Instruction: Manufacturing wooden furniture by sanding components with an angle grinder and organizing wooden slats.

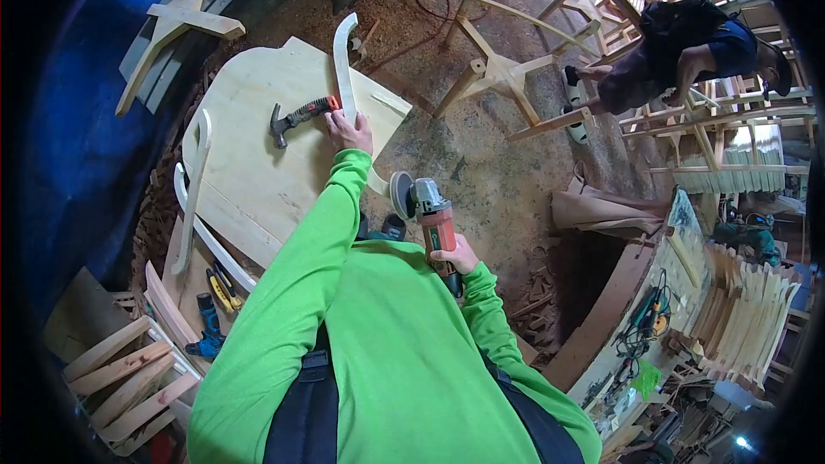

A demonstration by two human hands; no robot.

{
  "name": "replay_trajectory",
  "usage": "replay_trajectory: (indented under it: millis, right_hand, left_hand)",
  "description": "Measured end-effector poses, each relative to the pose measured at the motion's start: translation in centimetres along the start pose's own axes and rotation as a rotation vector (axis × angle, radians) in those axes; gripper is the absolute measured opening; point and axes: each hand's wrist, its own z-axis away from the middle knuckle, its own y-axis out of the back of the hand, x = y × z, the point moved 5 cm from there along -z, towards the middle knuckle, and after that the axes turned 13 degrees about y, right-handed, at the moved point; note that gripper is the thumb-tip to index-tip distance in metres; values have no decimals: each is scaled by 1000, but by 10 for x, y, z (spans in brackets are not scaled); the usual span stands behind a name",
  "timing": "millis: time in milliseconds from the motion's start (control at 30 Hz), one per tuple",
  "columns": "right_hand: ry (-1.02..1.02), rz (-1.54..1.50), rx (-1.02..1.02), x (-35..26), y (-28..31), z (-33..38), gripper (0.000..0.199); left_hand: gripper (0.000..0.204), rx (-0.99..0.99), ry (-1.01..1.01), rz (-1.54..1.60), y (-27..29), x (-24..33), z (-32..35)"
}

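Observation:
My left hand [350, 131] is closed around a pale curved wooden piece [345, 60], whose far end hooks to the right. The piece's near end shows below my wrist, close to the sanding disc [401, 195]; I cannot tell if they touch. That disc is on a red and grey angle grinder [438, 223], its body gripped in my right hand [458, 254]. Just left of my left hand, a claw hammer [301, 115] with a black and red handle lies on a broad pale wooden board [249, 90].
Curved wooden strips [197, 189] lean at the board's left. A blue cordless drill [209, 326] and yellow-black pliers [225, 288] lie lower left. Wooden frames [498, 73] stand ahead; a person [679, 56] is at upper right. A cluttered bench [636, 335] runs along the right.

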Motion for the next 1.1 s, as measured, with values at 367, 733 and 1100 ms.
replay_trajectory:
  millis: [367,733,1100]
  right_hand:
    - [-84,-22,96,38,23,-3,32]
    - [-6,-12,21,-3,4,-4,37]
    - [-105,-34,45,28,14,3,34]
  left_hand:
    - [27,-7,22,5,-1,3,-1]
    - [30,40,1,-37,-1,-5,-2]
    - [29,-61,60,-24,0,-2,-1]
